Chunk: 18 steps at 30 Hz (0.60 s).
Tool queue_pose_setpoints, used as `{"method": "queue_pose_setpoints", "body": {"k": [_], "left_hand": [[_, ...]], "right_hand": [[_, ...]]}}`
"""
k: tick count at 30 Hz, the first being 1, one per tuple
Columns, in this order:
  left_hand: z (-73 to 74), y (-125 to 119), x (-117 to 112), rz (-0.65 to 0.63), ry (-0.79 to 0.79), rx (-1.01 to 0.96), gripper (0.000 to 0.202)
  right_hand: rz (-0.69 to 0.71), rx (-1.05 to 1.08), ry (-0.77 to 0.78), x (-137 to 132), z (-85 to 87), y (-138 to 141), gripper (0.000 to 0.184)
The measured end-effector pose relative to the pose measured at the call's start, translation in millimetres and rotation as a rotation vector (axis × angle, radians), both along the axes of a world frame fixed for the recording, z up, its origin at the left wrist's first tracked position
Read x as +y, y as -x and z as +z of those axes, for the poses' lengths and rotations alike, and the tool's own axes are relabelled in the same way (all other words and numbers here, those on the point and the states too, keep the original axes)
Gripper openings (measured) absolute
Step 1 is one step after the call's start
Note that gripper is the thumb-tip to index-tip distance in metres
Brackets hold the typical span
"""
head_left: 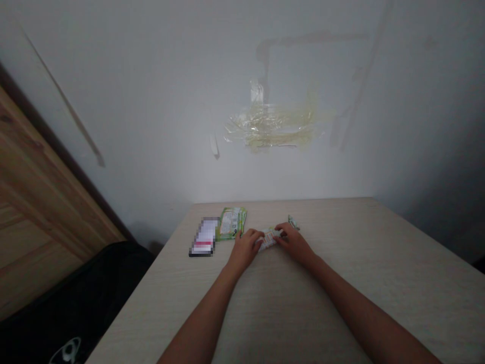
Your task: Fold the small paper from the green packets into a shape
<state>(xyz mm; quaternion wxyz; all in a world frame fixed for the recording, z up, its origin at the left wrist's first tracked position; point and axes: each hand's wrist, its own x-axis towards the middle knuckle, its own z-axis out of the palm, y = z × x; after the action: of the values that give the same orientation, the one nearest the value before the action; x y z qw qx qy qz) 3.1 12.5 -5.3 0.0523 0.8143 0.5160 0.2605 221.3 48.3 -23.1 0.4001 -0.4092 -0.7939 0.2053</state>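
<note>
A white packet with small coloured print (268,239) lies on the table between my two hands. My left hand (247,247) is closed on its left end, fingers bent over the edge. On the other end, my right hand (292,241) grips the packet with curled fingers. Part of the packet is hidden under both hands. Just beyond my right hand sits a small green-and-white folded piece of wrapper (293,222). Behind my left hand lie several green printed packets (232,222), stacked flat.
A phone (204,237) with a blurred-out screen lies left of the green packets. The pale wooden table (341,242) meets a grey wall (151,126) bearing peeling clear tape (273,124). At the left are a wooden panel (45,202) and a black bag-like thing (83,288).
</note>
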Motion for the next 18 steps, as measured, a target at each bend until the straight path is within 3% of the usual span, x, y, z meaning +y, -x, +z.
{"method": "queue_pose_setpoints", "body": {"k": [4,18], "left_hand": [[-3.0,-0.2,0.6,0.007,0.005,0.015,0.02],[-10.2,-1.4,1.0,0.033,0.047,0.103,0.028]], "right_hand": [[0.063,-0.068,-0.101,0.6,-0.2,-1.2,0.011],[0.041,-0.146,-0.275,0.1,-2.8,-0.6,0.016]]}}
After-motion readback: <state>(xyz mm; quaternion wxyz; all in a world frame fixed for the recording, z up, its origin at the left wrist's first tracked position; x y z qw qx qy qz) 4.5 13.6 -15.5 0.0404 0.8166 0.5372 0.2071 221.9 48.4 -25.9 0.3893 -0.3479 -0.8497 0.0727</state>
